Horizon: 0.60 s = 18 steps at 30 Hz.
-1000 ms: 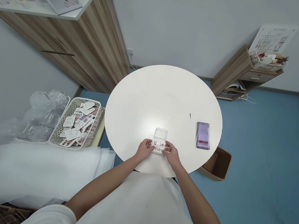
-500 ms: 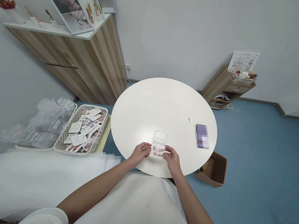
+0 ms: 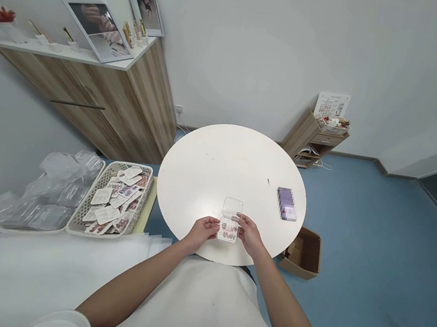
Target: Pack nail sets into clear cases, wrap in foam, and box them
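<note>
A small clear plastic box [image 3: 227,237] stands near the front of the white oval table, with its clear lid [image 3: 232,207] open and tilted back. Inside it lies a white card with several shiny pinkish pieces in rows that look like press-on nails [image 3: 229,228]. My left hand [image 3: 205,229] grips the box's left edge between thumb and fingers. On the other side, my right hand [image 3: 249,232] is closed at the right edge, one fingertip reaching over the hinge line at the base of the lid.
A purple pixelated item [image 3: 286,204] lies on the table [image 3: 197,165] at right. To the left, a white basket [image 3: 73,225] holds several nail cards beside stacked clear boxes [image 3: 53,197] and white sheets [image 3: 38,262]. A cardboard box [image 3: 303,256] sits on the floor.
The camera view has shifted, so the room sits lower and further left. My right fingers have moved up from the box's right side to the lid's base. My left hand keeps its hold.
</note>
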Each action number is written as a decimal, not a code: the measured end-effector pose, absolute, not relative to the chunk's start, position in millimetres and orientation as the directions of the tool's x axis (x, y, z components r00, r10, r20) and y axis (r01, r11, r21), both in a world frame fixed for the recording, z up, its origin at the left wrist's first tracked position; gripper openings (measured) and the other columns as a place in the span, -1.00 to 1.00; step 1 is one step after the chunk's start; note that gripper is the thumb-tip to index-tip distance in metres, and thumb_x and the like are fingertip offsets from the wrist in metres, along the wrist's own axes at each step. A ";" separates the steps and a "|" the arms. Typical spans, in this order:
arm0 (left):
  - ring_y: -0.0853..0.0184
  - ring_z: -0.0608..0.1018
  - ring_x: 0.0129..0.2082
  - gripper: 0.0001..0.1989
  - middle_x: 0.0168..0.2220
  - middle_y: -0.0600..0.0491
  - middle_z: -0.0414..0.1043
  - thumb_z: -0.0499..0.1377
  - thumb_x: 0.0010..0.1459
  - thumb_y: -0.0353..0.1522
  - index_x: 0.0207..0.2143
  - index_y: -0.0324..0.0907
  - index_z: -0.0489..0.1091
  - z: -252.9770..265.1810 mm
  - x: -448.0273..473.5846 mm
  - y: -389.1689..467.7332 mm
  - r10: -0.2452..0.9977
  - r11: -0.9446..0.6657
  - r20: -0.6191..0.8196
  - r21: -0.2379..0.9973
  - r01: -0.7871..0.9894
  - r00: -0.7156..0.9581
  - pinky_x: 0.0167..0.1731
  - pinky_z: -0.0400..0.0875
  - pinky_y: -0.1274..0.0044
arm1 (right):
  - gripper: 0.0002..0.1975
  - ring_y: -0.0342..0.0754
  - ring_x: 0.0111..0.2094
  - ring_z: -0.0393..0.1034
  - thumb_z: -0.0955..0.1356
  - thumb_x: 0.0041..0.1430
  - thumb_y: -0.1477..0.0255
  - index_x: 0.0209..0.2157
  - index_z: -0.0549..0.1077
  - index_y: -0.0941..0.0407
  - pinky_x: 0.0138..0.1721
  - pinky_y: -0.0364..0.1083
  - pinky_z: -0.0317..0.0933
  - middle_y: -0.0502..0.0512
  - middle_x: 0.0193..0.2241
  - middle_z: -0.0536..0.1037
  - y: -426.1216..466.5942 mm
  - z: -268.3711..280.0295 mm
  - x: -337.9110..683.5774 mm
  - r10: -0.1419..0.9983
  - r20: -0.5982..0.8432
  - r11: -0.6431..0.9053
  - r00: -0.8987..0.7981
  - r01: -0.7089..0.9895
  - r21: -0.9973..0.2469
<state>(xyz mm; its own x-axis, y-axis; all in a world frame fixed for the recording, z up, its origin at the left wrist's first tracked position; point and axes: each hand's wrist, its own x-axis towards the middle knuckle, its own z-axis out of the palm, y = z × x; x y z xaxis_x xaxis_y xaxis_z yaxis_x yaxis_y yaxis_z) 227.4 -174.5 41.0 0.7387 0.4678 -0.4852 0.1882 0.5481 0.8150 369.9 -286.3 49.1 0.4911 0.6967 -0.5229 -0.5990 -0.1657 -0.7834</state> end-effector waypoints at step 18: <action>0.44 0.46 -0.42 -0.72 -0.38 0.01 0.41 0.30 -0.20 -0.38 -0.37 -0.23 0.37 32.8 228.1 -173.6 0.405 0.774 -0.555 0.631 0.051 0.727 -0.33 0.36 0.52 | -0.75 -0.08 -0.28 0.39 0.37 -0.14 0.37 -0.32 0.45 0.09 -0.28 -0.11 0.27 0.07 -0.26 0.50 -285.4 52.3 360.3 0.690 -0.442 -0.013 0.572 -0.601 -0.799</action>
<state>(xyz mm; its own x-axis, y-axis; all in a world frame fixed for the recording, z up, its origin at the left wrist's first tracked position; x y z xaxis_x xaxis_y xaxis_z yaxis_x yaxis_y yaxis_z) 228.1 -173.6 32.8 0.7265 0.4051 -0.5550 0.0506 0.7741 0.6311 360.3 -285.4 52.3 0.5725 0.6905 -0.4421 -0.6009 -0.0135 -0.7992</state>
